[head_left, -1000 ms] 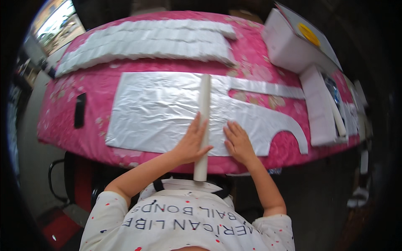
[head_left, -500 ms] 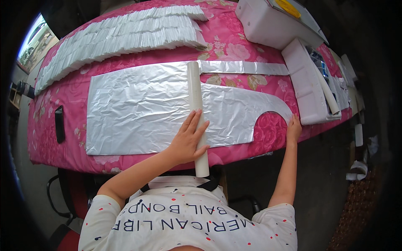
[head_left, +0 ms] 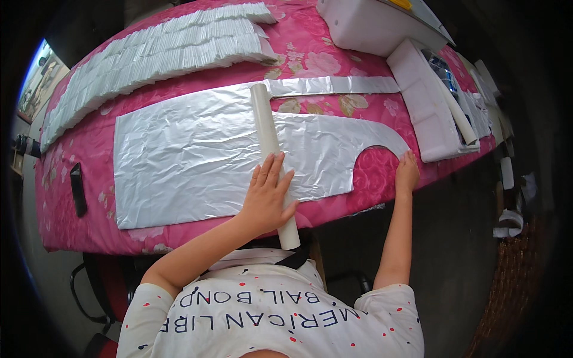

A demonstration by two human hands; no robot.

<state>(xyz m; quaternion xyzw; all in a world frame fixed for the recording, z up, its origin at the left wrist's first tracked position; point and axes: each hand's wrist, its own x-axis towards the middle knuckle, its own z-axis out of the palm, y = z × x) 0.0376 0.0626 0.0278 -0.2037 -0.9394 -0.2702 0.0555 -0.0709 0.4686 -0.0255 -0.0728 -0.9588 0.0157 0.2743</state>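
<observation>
A shiny silver-white plastic apron [head_left: 185, 158] lies spread over the pink flowered cloth, creased across its middle. Its curved neck cut-out faces right, and a long flat strip [head_left: 334, 86] extends to the right along its far side. Across the apron rests a pale cylindrical tube [head_left: 263, 119], its near end jutting past the table edge. My left hand [head_left: 265, 197] lies on this tube with the fingers stretched out. At the tip of the apron's neck part, my right hand [head_left: 407, 173] pinches the plastic between closed fingers.
Rows of folded white plastic pieces [head_left: 155, 59] cover the far left of the table [head_left: 239, 235]. A black phone [head_left: 78, 190] lies at the left. White foam boxes [head_left: 376, 27] stand at the far right, one holding assorted items. Below left is a red chair [head_left: 107, 280].
The whole view has shifted and tilted slightly, so the table appears farther left. Both hands keep their places on the tube and the apron.
</observation>
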